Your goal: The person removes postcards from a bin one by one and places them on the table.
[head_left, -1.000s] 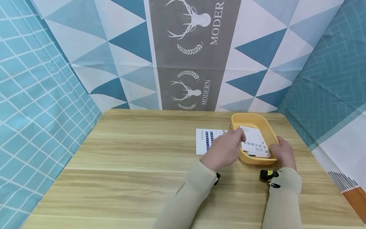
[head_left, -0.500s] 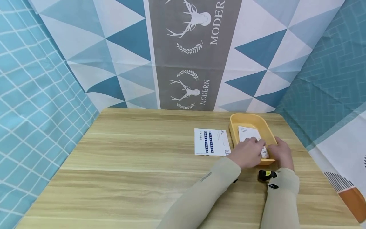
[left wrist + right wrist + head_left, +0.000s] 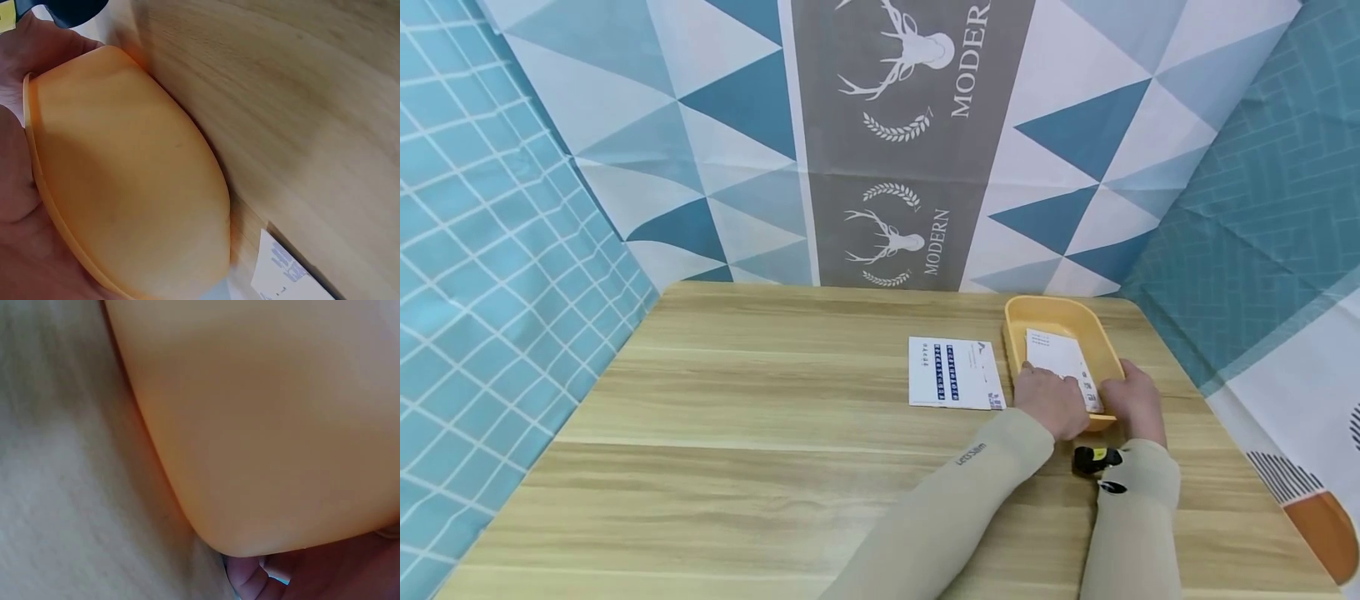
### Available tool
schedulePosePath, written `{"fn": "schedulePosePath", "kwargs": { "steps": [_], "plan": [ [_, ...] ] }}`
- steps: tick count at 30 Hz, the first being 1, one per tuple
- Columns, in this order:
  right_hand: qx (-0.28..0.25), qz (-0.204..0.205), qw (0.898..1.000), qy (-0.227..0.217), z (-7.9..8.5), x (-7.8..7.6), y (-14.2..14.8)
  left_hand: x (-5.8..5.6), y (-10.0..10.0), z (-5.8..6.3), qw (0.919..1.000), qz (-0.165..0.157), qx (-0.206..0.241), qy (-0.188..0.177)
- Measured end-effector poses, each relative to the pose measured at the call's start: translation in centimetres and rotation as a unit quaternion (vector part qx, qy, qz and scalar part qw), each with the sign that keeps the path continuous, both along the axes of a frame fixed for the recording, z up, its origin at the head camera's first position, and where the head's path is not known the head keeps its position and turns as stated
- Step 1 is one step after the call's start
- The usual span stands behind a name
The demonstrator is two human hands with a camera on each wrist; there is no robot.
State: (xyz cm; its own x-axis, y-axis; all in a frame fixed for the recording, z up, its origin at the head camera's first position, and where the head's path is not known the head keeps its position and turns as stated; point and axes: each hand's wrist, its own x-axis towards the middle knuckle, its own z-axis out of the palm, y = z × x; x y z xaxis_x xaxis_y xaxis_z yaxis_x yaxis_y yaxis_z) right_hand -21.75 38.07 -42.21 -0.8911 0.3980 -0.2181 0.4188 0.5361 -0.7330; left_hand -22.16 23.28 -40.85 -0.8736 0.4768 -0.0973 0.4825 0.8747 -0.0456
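A yellow-orange plastic tray (image 3: 1060, 310) stands near the right end of the table. White printed cards (image 3: 1060, 354) lie in it, partly hidden by my left hand (image 3: 1051, 400). That hand lies over the tray's front left corner and grips its rim, though some fingers are out of sight. My right hand (image 3: 1137, 404) holds the opposite side of the tray, with curled fingertips (image 3: 247, 575) at the tray's lower edge in the right wrist view. Flat on the table, just left of the tray, is another white printed card (image 3: 957, 372) with blue bands.
The wooden table (image 3: 760, 417) stretches away to the left. Behind it hangs a patterned cloth (image 3: 887, 167) with deer heads, and tiled-print cloths flank both sides. A black wrist device (image 3: 1096, 460) sits at my right wrist.
My left hand first lay between the loose card and the tray, then reached in over the cards, and now has drawn back left onto the tray's rim. My right hand stays at the tray's side.
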Motion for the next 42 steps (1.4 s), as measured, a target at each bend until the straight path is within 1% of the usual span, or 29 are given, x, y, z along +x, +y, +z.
{"fn": "schedulePosePath", "kwargs": {
  "steps": [4, 10, 13, 21, 28, 31, 38, 40, 42],
  "plan": [
    [0.004, 0.002, 1.0, -0.002, -0.1, -0.1, 0.0, 0.1, 0.0, 0.2, 0.9997, 0.014, 0.002, -0.018],
    [0.005, 0.003, 1.0, 0.0, -0.3, -0.2, 0.1, 0.2, -0.1, 0.1, 0.9998, 0.003, 0.013, -0.016],
    [0.007, 0.004, 1.0, 0.001, -0.3, -0.3, 0.2, 0.0, -0.2, 0.0, 0.9995, -0.006, 0.021, -0.024],
    [-0.011, -0.002, 1.0, -0.016, -0.3, -0.3, 0.3, 0.0, -0.1, -0.1, 0.9996, -0.02, 0.009, -0.021],
    [-0.014, 0.001, 1.0, -0.019, -0.1, -0.3, 0.2, 0.0, -0.2, 0.0, 0.9996, -0.019, 0.011, -0.02],
    [-0.021, 0.003, 1.0, -0.022, 0.0, -0.2, 0.2, 0.1, -0.4, 0.0, 0.9995, -0.023, 0.017, -0.012],
    [0.004, 0.012, 1.0, -0.015, 0.0, -0.3, 0.4, 0.4, -1.1, 0.2, 0.9978, -0.035, 0.029, 0.047],
    [0.002, 0.008, 1.0, -0.017, -0.1, -0.4, 0.3, 0.3, -1.3, 0.3, 0.9971, -0.041, 0.037, 0.052],
    [0.0, 0.003, 1.0, -0.021, 0.0, -0.4, 0.3, 0.1, -1.6, 0.4, 0.9962, -0.048, 0.053, 0.05]
  ]
}}
